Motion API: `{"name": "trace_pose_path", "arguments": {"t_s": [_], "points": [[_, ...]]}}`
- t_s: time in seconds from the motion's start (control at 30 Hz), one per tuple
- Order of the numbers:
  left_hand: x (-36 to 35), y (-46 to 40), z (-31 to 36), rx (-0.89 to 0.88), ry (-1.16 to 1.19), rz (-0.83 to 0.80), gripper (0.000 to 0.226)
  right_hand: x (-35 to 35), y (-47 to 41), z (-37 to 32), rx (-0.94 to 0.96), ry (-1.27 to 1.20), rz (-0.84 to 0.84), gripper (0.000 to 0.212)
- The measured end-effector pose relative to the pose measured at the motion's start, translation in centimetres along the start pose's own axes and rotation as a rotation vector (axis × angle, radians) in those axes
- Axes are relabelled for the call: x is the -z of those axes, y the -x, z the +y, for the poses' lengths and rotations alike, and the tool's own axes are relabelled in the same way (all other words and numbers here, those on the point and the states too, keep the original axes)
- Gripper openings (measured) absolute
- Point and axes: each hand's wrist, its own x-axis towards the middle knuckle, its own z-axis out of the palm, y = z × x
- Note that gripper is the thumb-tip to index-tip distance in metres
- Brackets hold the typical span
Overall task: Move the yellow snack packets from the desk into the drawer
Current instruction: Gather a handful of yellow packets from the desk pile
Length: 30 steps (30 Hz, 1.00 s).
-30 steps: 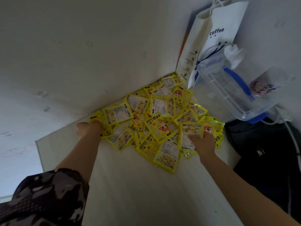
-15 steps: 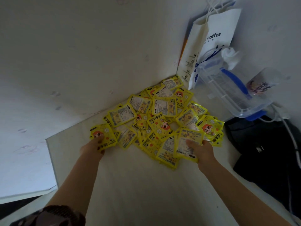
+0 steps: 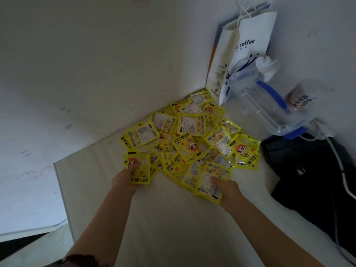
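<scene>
A heap of several yellow snack packets (image 3: 190, 139) lies on the pale desk (image 3: 173, 218), pushed into the corner against the wall. My left hand (image 3: 126, 180) grips a packet with a red-haired cartoon face (image 3: 139, 170) at the heap's near left edge, thumb on top. My right hand (image 3: 227, 189) holds a packet (image 3: 210, 182) at the heap's near right edge, label side up. No drawer is in view.
A white paper coffee bag (image 3: 248, 47) leans in the corner. A clear plastic box with blue clips (image 3: 269, 108) and a printed cup (image 3: 300, 97) stand at the right. A black bag (image 3: 308, 170) with white cables lies beside the desk's right side.
Both hands have drawn back toward me with a packet each. The left hand came in from the heap's far left edge. The camera tilted, so the heap sits lower in view.
</scene>
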Motion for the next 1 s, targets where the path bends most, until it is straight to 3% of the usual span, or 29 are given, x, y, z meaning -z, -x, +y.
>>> {"name": "trace_pose_path", "arguments": {"t_s": [0.5,1.0], "points": [[-1.4,-0.2,0.9,0.076,-0.008,0.021,0.047,-1.1,-0.2,-0.3,-0.023,0.011,0.01,0.045],[0.1,0.0,0.5,0.042,-0.032,0.064,0.049,-1.8,-0.1,-0.3,-0.119,-0.082,-0.041,0.02]]}}
